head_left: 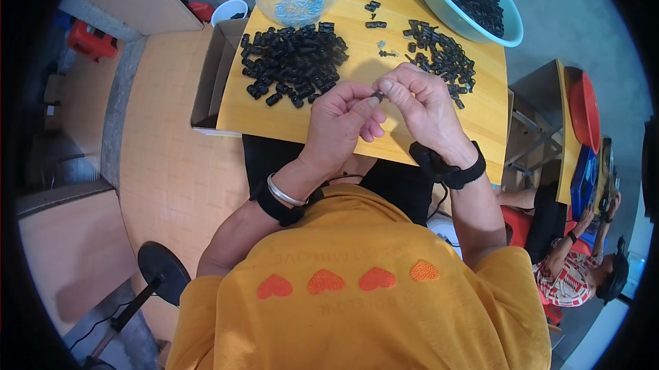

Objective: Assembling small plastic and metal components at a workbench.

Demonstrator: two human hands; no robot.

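Observation:
My left hand (341, 121) and my right hand (420, 103) meet over the near edge of the yellow table (274, 119). Between their pinched fingertips is a small black part (378, 95), mostly covered, so its exact kind cannot be made out. To the left of my hands lies a heap of black plastic cylindrical parts (292, 58). A looser pile of smaller black parts (446, 58) spreads to the right. Beyond my fingers, a few small metal screws (388, 53) and several black pieces (375, 25) lie on the wood.
A clear round tub (300, 3) of silvery screws stands at the far left of the table. A pale green basin (511, 30) full of black parts is at the far right. An open cardboard box (209, 88) adjoins the left edge. Another person (573, 270) sits at the right.

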